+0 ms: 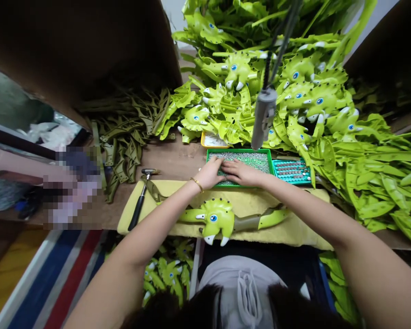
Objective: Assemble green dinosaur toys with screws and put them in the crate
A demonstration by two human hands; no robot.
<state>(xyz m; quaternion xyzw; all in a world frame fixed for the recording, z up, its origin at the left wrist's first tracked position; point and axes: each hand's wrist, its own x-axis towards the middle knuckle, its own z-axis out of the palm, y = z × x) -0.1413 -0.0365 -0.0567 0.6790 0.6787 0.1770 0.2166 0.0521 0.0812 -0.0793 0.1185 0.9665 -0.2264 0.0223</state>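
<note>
Both my hands are over a green tray (271, 157) filled with small silvery metal pieces, too small to name surely. My left hand (209, 173), a gold bracelet at its wrist, reaches in from the tray's left side with its thumb apart from its fingers. My right hand (242, 173) lies over the pieces, fingers stretched leftward and almost meeting the left hand. No held piece can be made out in either. Closer to my body, a lime-green toy dinosaur (222, 220) with a triceratops-like head and a brown middle section lies on a yellow cloth (277, 235).
Left on the cloth lies a hammer (140, 201) with a black handle. A teal tray (291, 171) of small parts adjoins the green one. Green dinosaur parts (239, 105) pile up behind, brown parts (123, 151) at left. A grey power screwdriver (263, 119) hangs above the tray.
</note>
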